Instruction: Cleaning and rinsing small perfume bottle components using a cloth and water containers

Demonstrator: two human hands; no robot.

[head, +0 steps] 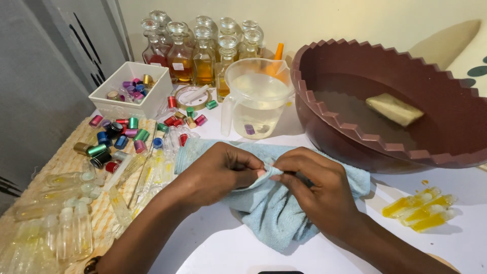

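Maroon plastic basin (355, 137) at two o'clock, water and soaked sponge (394, 108) inside, pale blue towel (274, 213) centre on the white table (213, 243), clear jug (256, 99) at twelve, left hand (218, 170) and right hand (317, 185) both pinching a towel fold (268, 173), coloured caps (122, 134) at ten.

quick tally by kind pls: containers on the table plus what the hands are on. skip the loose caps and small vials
Cloth, light blue, pinched by left hand and right hand: 1
Clear plastic jug: 1
Brown scalloped basin: 1
White square box of caps: 1
Total: 4
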